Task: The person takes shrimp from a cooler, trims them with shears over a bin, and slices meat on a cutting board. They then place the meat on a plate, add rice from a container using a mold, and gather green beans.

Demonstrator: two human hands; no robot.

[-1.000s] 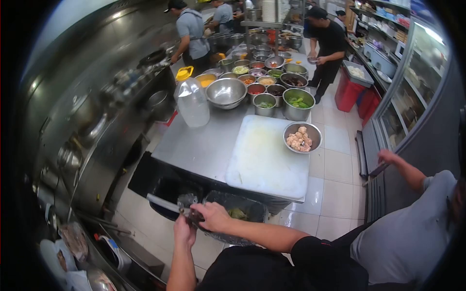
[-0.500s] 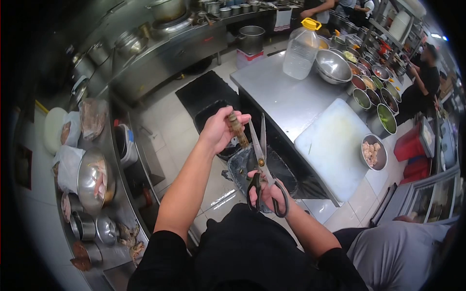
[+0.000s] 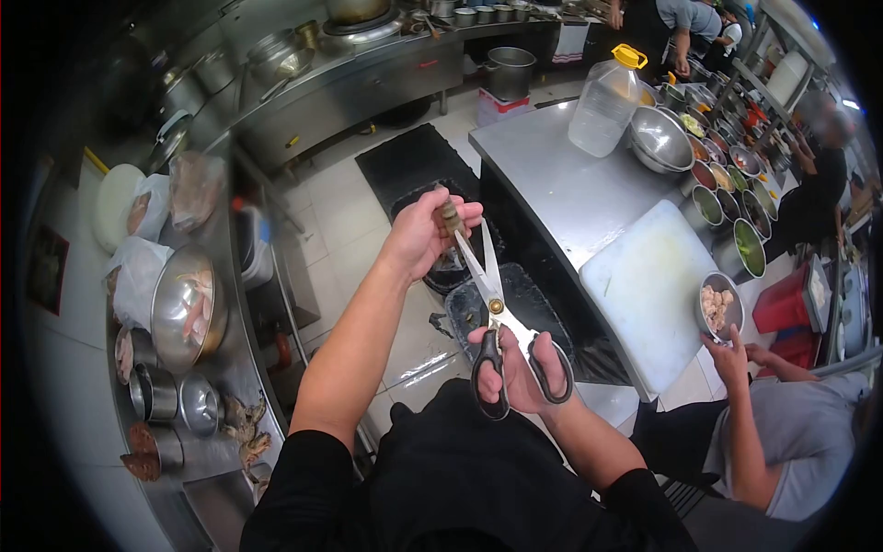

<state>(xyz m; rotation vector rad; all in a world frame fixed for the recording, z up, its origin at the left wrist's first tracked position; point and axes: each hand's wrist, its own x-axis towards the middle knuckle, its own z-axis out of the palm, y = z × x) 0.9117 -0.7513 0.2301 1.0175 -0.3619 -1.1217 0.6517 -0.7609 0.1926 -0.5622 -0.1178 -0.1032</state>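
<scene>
My left hand (image 3: pixel 425 230) is closed round a grey-brown prawn (image 3: pixel 451 217), pinching it between thumb and fingers. In my right hand (image 3: pixel 522 368) is a pair of scissors (image 3: pixel 495 304) with black handles, my fingers through the loops. The scissor blades stand apart, and one tip reaches the lower end of the prawn. Only a short stretch of the prawn shows; its head end is not visible. Below the hands is a dark bin (image 3: pixel 543 324) lined with a black bag.
At right, a steel table (image 3: pixel 538 156) carries a white cutting board (image 3: pixel 644 285), a plastic jug (image 3: pixel 602 110) and several bowls. A co-worker's hand (image 3: pixel 729 354) touches a bowl of pale meat pieces (image 3: pixel 716 305). The left counter holds a steel bowl (image 3: pixel 166 313) and more prawns (image 3: pixel 244 423).
The scissors have come up against the prawn, and less of the prawn shows. A co-worker at lower right has reached to the bowl of meat. My view has shifted slightly.
</scene>
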